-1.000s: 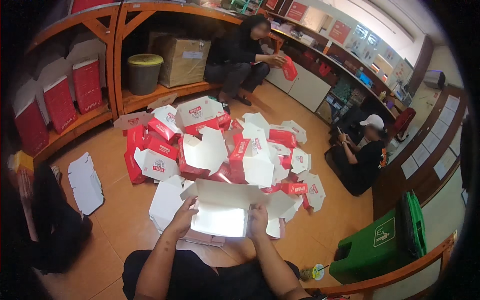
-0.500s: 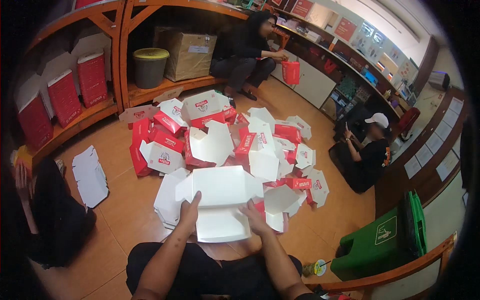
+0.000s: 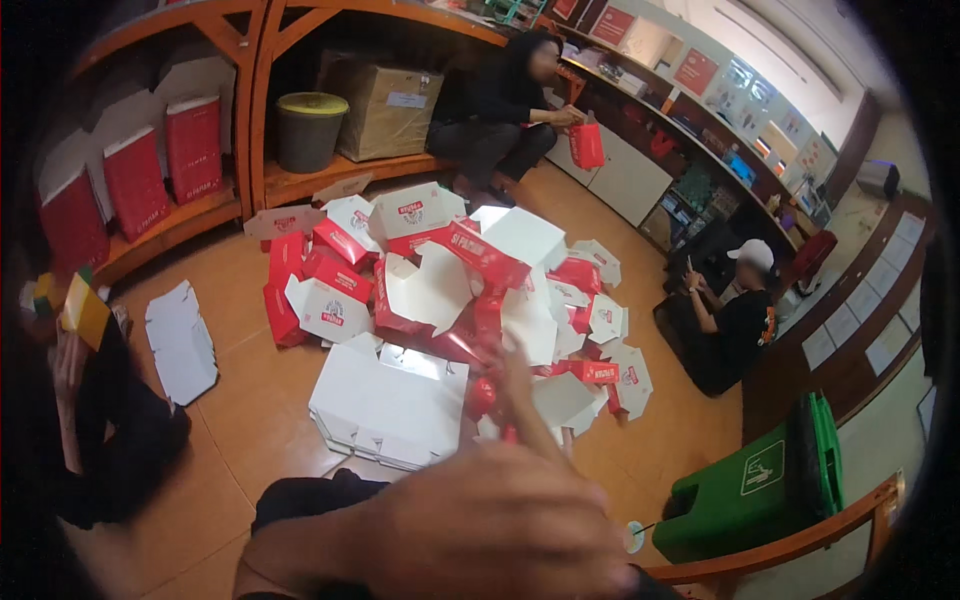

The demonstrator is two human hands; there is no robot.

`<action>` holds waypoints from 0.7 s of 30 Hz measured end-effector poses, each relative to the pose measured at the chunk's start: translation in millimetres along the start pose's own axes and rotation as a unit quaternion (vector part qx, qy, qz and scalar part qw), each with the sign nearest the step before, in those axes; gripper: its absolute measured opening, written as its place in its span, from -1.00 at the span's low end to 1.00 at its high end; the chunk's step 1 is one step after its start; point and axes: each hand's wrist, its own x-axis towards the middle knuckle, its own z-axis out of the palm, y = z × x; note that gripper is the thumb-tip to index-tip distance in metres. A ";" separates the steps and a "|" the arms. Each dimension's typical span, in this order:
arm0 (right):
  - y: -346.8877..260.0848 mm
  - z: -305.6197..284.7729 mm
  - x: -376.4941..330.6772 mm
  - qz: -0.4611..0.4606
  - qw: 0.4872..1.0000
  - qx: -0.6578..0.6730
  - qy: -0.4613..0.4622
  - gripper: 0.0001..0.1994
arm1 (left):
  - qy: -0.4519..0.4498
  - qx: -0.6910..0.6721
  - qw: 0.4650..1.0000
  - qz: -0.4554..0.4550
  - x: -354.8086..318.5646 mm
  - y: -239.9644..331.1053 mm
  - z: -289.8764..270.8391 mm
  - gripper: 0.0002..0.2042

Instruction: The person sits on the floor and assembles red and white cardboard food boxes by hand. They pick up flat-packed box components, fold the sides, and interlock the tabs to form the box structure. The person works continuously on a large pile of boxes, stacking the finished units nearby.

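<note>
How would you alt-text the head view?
Blurred left hand looms close; blurred right hand extends toward red-white boxes piled on the floor. Flat white cartons are stacked at the near side; beyond, a seated person holds a red box.

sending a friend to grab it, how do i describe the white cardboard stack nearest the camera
Find the big pile of red-and-white folded cartons mid-floor. At its near left edge lies the stack of white carton blanks. It is flat and layered, unlike the folded cartons, and beside them, unlike the white sheets apart at left.
</note>
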 end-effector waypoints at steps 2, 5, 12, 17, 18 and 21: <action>60.7 -20.5 -14.3 0.030 0.979 -0.171 -0.108 -0.36 | -0.081 0.003 0.996 -0.044 16.4 26.4 -15.9 -0.88; 130.4 -16.9 -64.8 0.020 0.819 -0.568 -0.081 -0.26 | 0.142 0.054 0.979 0.139 20.2 11.0 15.4 -0.75; 151.7 -7.1 -105.0 0.072 0.754 -0.651 -0.047 -0.20 | 0.196 0.069 0.960 0.188 19.4 7.3 12.3 -0.79; 159.7 15.8 -118.9 0.018 0.734 -0.678 -0.035 -0.31 | 0.030 0.043 0.999 0.009 -23.0 42.1 -19.0 -0.82; 161.1 12.6 -117.1 0.013 0.725 -0.686 -0.050 -0.34 | -0.001 0.035 0.999 0.013 -21.9 42.2 -21.5 -0.81; 166.8 -5.4 -120.2 -0.001 0.708 -0.704 -0.046 -0.48 | -0.030 -0.004 0.996 0.080 11.5 26.9 -16.7 -0.72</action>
